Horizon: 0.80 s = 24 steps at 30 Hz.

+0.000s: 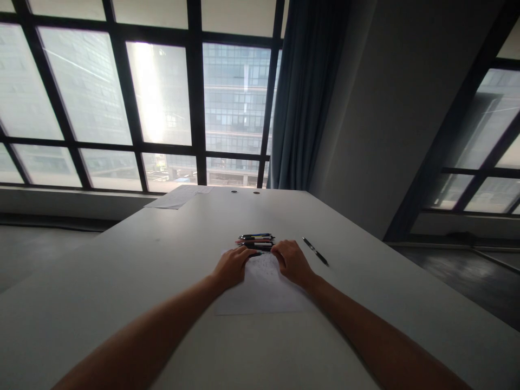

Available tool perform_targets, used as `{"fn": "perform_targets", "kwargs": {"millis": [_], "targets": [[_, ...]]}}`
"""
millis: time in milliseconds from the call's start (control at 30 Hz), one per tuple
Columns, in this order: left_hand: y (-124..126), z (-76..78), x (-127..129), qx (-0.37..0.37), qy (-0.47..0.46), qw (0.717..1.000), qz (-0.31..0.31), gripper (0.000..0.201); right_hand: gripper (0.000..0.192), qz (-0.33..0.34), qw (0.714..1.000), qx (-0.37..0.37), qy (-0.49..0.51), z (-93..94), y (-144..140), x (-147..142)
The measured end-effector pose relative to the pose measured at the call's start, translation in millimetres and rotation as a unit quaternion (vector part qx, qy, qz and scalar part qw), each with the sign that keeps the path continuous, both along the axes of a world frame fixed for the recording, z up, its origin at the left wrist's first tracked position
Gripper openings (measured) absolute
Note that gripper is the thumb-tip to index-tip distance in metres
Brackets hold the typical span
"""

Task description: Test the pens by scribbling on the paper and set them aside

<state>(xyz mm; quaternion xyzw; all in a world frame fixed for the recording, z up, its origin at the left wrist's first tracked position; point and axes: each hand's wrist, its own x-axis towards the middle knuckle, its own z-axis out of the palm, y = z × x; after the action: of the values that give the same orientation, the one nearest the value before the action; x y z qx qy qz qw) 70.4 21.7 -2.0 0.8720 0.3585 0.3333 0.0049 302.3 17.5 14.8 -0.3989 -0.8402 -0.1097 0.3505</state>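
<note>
Both my hands rest on a white sheet of paper [262, 290] lying on the grey table [162, 254]. My left hand [232, 266] and my right hand [290, 261] have curled fingers at the far end of the sheet. A dark pen [259, 253] lies between their fingertips, and both hands seem to touch its ends. Just beyond it sits a row of several pens [257, 240] side by side, some with coloured parts. The grip on the pen is partly hidden by my fingers.
A single black pen [315, 251] lies on the table right of my right hand. More papers [179, 196] sit at the table's far left edge. Large windows, a blue curtain [303, 97] and a grey wall stand behind the table.
</note>
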Motion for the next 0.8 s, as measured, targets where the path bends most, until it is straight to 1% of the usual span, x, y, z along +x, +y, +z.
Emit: {"fn": "perform_targets", "kwargs": {"millis": [200, 467, 667, 800], "targets": [[0.1, -0.5, -0.1, 0.002, -0.01, 1.0, -0.007, 0.045, 0.014, 0.014, 1.0, 0.003, 0.002, -2.5, 0.9, -1.3], [-3.1, 3.5, 0.8, -0.007, 0.005, 1.0, -0.004, 0.042, 0.016, 0.034, 0.999, 0.012, 0.006, -1.2, -1.7, -4.4], [-3.2, 3.7, 0.5, -0.003, 0.004, 1.0, -0.018, 0.041, 0.016, 0.04, 0.999, 0.006, 0.012, 0.2, -3.0, -5.0], [-2.7, 3.0, 0.2, -0.003, 0.002, 1.0, -0.006, 0.042, 0.014, 0.03, 0.999, 0.016, 0.022, -0.4, -2.9, -3.5]]}}
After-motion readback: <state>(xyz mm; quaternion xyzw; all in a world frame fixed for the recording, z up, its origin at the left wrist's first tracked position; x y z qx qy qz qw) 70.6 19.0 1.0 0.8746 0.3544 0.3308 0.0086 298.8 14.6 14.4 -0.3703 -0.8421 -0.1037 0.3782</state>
